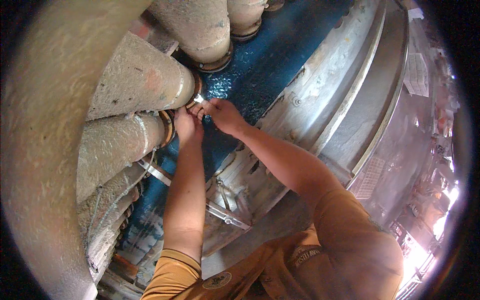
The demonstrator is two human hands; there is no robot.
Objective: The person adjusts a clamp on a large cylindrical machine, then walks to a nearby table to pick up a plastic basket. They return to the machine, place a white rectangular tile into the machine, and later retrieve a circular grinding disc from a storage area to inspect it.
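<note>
Both my hands meet at the rusty end ring [194, 90] of a dusty, thick roller-like cylinder [145, 75]. My right hand [226, 116] is closed, its fingers pinching a short, bright flat metal piece [199, 98] that rests against the ring. Just left of it, my left hand [189, 125] reaches up under the same ring; its fingertips are mostly hidden, so its grip does not show. Close beside my left wrist is the ringed end [167, 127] of the neighbouring cylinder [120, 140]. A dark blue, wet-looking surface [265, 55] lies behind my hands.
More dusty cylinders [200, 25] line up along the left. A large blurred beige pipe-like shape [45, 135] fills the left edge. Flat metal bars [227, 216] cross below my left forearm. Curved pale metal ledges [345, 110] run along the right. A white block [416, 75] stands at far right.
</note>
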